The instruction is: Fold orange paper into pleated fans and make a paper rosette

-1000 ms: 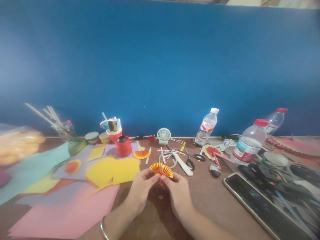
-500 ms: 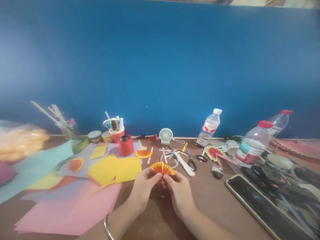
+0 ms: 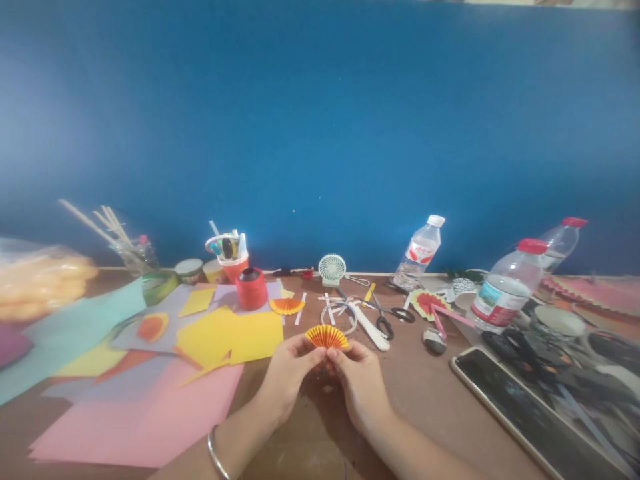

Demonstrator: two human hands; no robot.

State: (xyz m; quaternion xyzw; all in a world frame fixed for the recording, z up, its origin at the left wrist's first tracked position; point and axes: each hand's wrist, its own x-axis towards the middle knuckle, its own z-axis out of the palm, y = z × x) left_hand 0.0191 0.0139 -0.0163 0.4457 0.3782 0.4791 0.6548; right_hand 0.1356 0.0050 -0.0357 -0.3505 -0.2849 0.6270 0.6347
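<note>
Between my two hands is a small pleated paper fan (image 3: 327,336), orange with a yellow rim, spread in a half circle above the table. My left hand (image 3: 296,363) pinches its left side, thumb at the lower middle. From the right, my right hand (image 3: 356,371) pinches the other side, and the thumbs nearly meet at the fan's base. Fingers hide the lower part of the fan. Just beyond lie a white ring-shaped strap (image 3: 339,316), a white-handled tool (image 3: 373,328) and black scissors (image 3: 384,327). A similar orange paper fan (image 3: 287,306) lies to the left.
Yellow paper (image 3: 256,339) and pink paper (image 3: 145,420) cover the left side. A red thread spool (image 3: 251,289) and a small fan (image 3: 332,269) stand at the back. At right are a phone (image 3: 530,413), a white-capped bottle (image 3: 420,252) and a red-capped bottle (image 3: 507,287).
The pleats of the held fan have come together at the middle, where a split showed before. Both hands stay in nearly the same place.
</note>
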